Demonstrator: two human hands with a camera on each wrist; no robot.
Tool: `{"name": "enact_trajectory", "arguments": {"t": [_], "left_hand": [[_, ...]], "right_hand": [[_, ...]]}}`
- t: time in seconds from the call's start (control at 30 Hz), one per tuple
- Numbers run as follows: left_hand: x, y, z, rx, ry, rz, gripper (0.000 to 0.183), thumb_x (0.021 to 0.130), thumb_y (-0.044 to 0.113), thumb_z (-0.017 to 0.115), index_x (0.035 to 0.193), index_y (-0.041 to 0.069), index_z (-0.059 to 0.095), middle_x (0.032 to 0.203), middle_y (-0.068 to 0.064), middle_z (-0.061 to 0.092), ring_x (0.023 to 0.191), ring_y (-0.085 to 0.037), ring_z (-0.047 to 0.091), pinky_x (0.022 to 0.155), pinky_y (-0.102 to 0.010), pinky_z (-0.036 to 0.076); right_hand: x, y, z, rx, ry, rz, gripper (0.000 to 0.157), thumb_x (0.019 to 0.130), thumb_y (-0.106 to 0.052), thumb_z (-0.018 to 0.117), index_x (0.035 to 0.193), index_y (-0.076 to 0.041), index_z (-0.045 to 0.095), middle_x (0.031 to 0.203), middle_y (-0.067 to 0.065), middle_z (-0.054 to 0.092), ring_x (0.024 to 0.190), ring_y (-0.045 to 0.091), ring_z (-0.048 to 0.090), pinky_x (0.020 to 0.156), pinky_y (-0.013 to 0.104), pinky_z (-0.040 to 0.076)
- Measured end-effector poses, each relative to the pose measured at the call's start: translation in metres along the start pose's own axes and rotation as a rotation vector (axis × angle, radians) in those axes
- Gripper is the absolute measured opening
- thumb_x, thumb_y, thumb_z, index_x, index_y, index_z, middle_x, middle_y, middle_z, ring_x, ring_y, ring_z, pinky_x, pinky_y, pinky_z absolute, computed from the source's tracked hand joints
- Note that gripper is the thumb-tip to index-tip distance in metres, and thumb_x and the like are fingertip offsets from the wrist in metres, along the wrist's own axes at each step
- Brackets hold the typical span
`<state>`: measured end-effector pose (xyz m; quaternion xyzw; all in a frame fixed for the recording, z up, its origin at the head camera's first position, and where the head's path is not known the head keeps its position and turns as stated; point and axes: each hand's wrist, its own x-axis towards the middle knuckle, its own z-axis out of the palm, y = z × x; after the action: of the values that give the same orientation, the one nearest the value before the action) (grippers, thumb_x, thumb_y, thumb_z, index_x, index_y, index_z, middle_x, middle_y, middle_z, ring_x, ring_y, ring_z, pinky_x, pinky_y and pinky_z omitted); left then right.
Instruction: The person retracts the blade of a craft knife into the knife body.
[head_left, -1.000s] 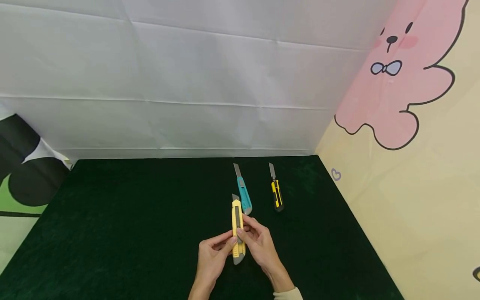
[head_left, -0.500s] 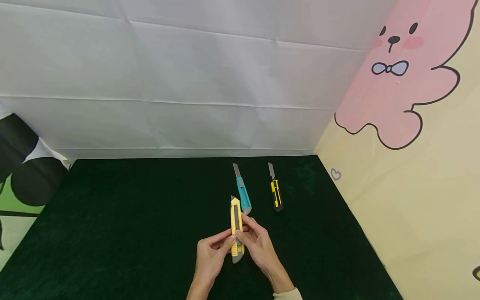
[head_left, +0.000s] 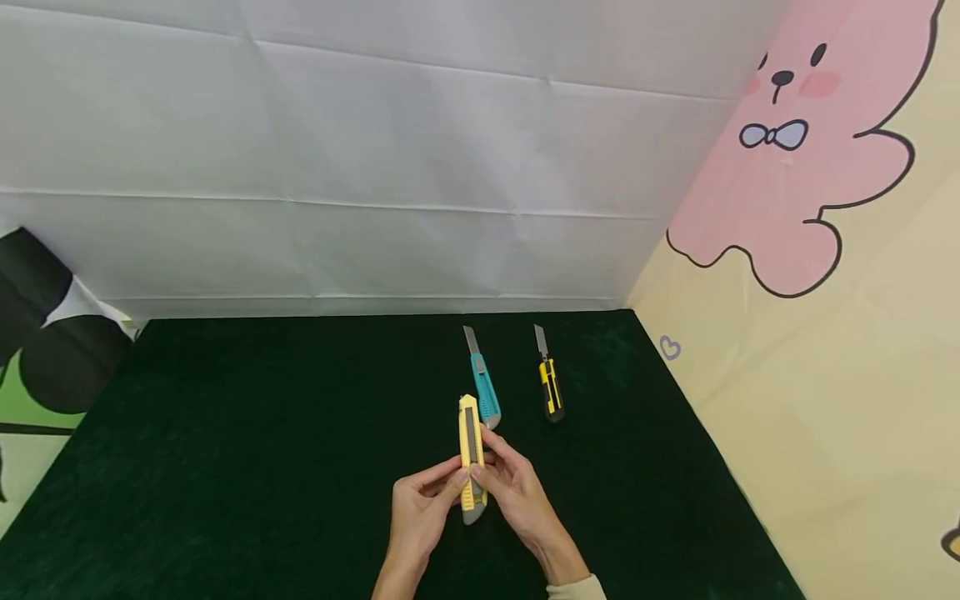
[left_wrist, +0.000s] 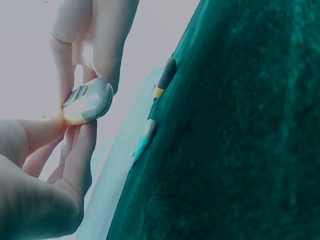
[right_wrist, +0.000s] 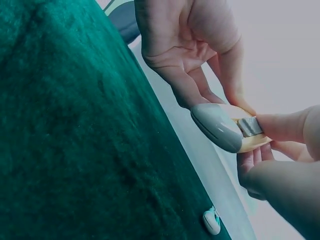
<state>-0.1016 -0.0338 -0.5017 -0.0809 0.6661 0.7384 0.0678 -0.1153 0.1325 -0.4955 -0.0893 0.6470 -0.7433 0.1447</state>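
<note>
Shapes (head_left: 71, 362), black and rounded, stood out against bright green and white at the far left of the room. Next to them a white, creased fabric sheet (head_left: 390, 146) hung across the back, its fold lines running nearly level, and below it spread a dark green, velvety tabletop (head_left: 262, 458). On the right rose a cream wall (head_left: 862, 400) printed with a pink cartoon bear (head_left: 810, 187) in a pale blue bow tie (head_left: 774, 135); a small violet heart outline (head_left: 670, 347) sat low on it, close to the table's edge.

In the near middle, the person's left hand (head_left: 422, 510) had thumb and fingers in a narrow pinch on the left side of a pale yellow plastic utility knife (head_left: 470, 442) with a grey end cap (head_left: 473, 514). The knife was up off the tabletop, between the two hands, its yellow nose pointing away from the person. The right hand (head_left: 519, 500), cuffed by a cream sleeve (head_left: 576, 588), pinched it from the other side, thumb against the ribbed metal slider (right_wrist: 250, 126). Beyond, slightly right, lay a slim teal utility knife (head_left: 486, 392), and farther right, apart from it, a black-and-yellow utility knife (head_left: 552, 390), both with steel blades out toward the sheet.
</note>
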Motion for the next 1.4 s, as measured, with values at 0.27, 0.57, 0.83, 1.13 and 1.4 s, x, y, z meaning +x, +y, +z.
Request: {"name": "enact_trajectory", "arguments": {"t": [0.27, 0.57, 0.83, 1.13, 1.4], "left_hand": [[-0.0003, 0.0013, 0.0025, -0.026, 0.002, -0.025, 0.032, 0.098, 0.015, 0.071, 0.126, 0.000, 0.069, 0.114, -0.016, 0.073, 0.096, -0.025, 0.074, 0.080, -0.032, 0.062], [-0.0006, 0.0024, 0.0018, -0.039, 0.003, -0.028, 0.032, 0.098, 0.015, 0.071, 0.125, -0.001, 0.069, 0.113, -0.016, 0.073, 0.096, -0.024, 0.073, 0.080, -0.032, 0.062], [-0.0015, -0.0003, 0.0026, -0.036, 0.009, -0.043, 0.033, 0.098, 0.016, 0.071, 0.126, -0.001, 0.069, 0.114, -0.015, 0.073, 0.096, -0.024, 0.073, 0.081, -0.033, 0.062], [-0.0015, -0.0013, 0.0018, -0.050, 0.003, -0.047, 0.036, 0.097, 0.020, 0.073, 0.127, -0.001, 0.068, 0.120, -0.018, 0.072, 0.100, -0.025, 0.074, 0.083, -0.034, 0.062], [0.0000, -0.0004, -0.0023, -0.047, 0.016, -0.052, 0.040, 0.096, 0.025, 0.075, 0.127, 0.000, 0.069, 0.121, -0.017, 0.072, 0.102, -0.025, 0.073, 0.084, -0.035, 0.062]], "right_hand": [[0.0005, 0.0017, -0.0031, 0.063, -0.066, -0.023, 0.067, 0.105, -0.007, 0.055, 0.163, -0.011, 0.023, 0.162, 0.018, 0.031, 0.133, 0.029, 0.049, 0.110, 0.031, 0.046], [-0.0004, 0.0035, -0.0049, 0.077, -0.113, -0.030, 0.070, 0.105, -0.004, 0.054, 0.165, -0.012, 0.018, 0.166, 0.016, 0.024, 0.136, 0.028, 0.045, 0.113, 0.031, 0.043], [-0.0016, 0.0040, -0.0057, 0.061, -0.111, -0.022, 0.071, 0.105, -0.005, 0.055, 0.165, -0.012, 0.018, 0.166, 0.017, 0.024, 0.138, 0.029, 0.045, 0.113, 0.029, 0.043], [-0.0008, 0.0041, -0.0050, 0.017, -0.046, -0.014, 0.069, 0.103, -0.007, 0.060, 0.163, -0.011, 0.025, 0.162, 0.016, 0.032, 0.139, 0.030, 0.045, 0.113, 0.026, 0.042], [0.0005, 0.0047, -0.0064, -0.037, -0.040, -0.026, 0.062, 0.105, -0.013, 0.059, 0.161, -0.014, 0.032, 0.160, 0.013, 0.039, 0.137, 0.030, 0.048, 0.110, 0.028, 0.046]]}}
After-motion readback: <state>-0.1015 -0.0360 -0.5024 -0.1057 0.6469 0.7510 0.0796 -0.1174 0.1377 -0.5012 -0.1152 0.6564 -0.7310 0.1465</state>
